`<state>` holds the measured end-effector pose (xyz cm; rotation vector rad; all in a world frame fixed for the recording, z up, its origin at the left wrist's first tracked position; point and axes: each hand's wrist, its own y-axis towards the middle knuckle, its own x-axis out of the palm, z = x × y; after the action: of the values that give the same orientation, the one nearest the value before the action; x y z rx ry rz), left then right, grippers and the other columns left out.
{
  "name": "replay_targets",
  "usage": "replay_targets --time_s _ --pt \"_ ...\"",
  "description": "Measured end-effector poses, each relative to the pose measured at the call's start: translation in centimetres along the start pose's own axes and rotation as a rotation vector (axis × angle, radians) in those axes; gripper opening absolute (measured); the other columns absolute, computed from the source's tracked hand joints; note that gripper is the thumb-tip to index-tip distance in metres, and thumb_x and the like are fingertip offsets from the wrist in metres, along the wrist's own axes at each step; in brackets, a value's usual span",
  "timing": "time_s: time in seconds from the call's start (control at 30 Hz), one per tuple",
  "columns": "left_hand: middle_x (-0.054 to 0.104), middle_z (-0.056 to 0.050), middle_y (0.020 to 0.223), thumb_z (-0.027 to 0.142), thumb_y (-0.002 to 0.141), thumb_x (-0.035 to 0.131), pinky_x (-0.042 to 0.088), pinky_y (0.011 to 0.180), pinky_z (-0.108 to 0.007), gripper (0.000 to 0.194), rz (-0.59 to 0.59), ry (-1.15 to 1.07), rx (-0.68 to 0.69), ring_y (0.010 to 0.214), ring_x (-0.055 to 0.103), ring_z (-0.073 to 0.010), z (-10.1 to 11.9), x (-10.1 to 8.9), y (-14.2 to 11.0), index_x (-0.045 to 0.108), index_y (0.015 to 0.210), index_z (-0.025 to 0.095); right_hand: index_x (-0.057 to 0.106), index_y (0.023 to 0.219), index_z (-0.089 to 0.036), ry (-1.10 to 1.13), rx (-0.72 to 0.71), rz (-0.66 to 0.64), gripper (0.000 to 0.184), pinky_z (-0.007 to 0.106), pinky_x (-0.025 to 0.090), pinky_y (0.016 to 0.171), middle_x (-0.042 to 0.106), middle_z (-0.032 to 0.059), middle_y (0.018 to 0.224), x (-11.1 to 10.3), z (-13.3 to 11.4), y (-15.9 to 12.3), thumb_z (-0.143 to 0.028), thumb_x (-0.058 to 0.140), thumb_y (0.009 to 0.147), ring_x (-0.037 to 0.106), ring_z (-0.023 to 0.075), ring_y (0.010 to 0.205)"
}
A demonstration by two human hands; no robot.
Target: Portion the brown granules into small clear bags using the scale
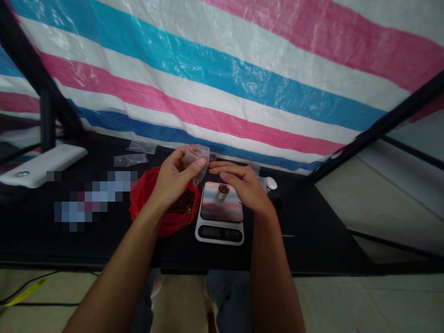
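My left hand [176,169] is closed on a small clear zip bag [197,157] with a red line along its top. Just right of the bag is my right hand [239,178], its fingers stretched toward it with nothing visible in them; I cannot tell whether the fingertips touch the plastic. Below the hands stands a white kitchen scale [218,236] with a shiny plate. On that plate sits a small cup [222,194] holding brown bits. A red plastic bag [142,203] full of dark brown pieces lies open under my left wrist.
More clear bags [130,160] lie at the back left of the black table [114,245]. A white flat object [45,164] rests at the far left. Right of my right hand is a white round item [271,183]. A striped sheet [208,74] hangs behind.
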<state>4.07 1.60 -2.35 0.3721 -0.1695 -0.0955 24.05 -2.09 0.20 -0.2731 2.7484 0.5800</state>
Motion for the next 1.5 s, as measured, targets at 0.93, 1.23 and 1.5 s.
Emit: replay_targets --time_s 0.93,1.23,1.5 --pt "0.079 -0.006 0.098 0.056 0.081 0.079 0.049 0.071 -0.034 0.051 -0.609 0.717 -0.074 0.085 0.073 -0.0274 -1.6 -1.6 -1.3 0.069 0.116 0.021 0.076 0.112 -0.018 -0.346 0.229 -0.174 0.031 0.038 0.055 0.095 0.079 0.0073 0.112 -1.5 1.5 -1.7 -0.012 0.074 0.081 0.072 0.0216 0.106" --pt "0.078 -0.003 0.09 0.061 0.081 0.079 0.047 0.066 -0.032 0.048 -0.614 0.618 -0.079 0.077 0.071 -0.0241 -1.8 -1.3 -1.5 0.071 0.109 0.022 0.077 0.114 -0.018 -0.432 0.187 -0.188 0.034 0.036 0.054 0.092 0.073 0.0078 0.113 -0.8 0.8 -1.6 -0.014 0.082 0.08 0.07 0.0214 0.103" --pt "0.08 -0.004 0.1 0.051 0.079 0.083 0.054 0.078 -0.035 0.044 -0.603 0.459 -0.084 0.088 0.073 -0.0249 -1.7 -1.1 -1.6 0.072 0.111 0.022 0.074 0.104 -0.019 -0.378 0.18 -0.185 0.026 0.035 0.054 0.088 0.075 0.0045 0.105 -0.5 -0.1 -1.5 -0.015 0.082 0.08 0.069 0.0207 0.098"
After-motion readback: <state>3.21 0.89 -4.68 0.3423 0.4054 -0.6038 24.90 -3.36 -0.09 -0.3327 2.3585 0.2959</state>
